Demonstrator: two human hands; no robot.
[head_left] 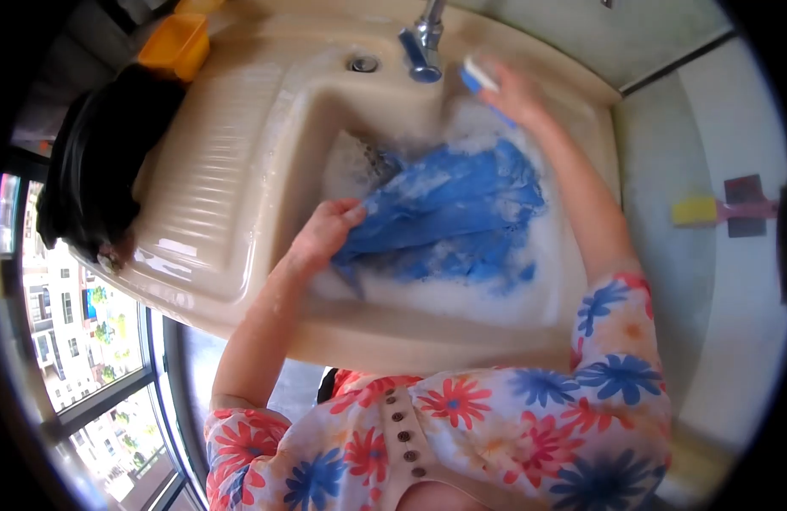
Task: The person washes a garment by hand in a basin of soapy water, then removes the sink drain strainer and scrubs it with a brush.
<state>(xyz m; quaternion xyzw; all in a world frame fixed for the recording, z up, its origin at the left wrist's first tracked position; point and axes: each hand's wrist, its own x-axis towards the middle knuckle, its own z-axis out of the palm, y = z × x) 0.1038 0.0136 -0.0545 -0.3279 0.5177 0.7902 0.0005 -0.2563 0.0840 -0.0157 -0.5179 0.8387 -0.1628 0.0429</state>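
Observation:
A soaked blue garment with white suds on it lies spread in the basin of a beige sink. My left hand is closed on its left edge, thumb on top. At the basin's far right corner, my right hand is wrapped round a blue and white scrubbing brush, lifted off the cloth. Motion smears the brush, and its bristles cannot be made out. Foamy water surrounds the garment. A pale patterned cloth sits in the basin's far left corner.
A chrome tap reaches over the sink's back rim. On the left, the ribbed drainboard carries a black cloth near an orange container. A yellow and pink brush hangs on the right wall. A window is at lower left.

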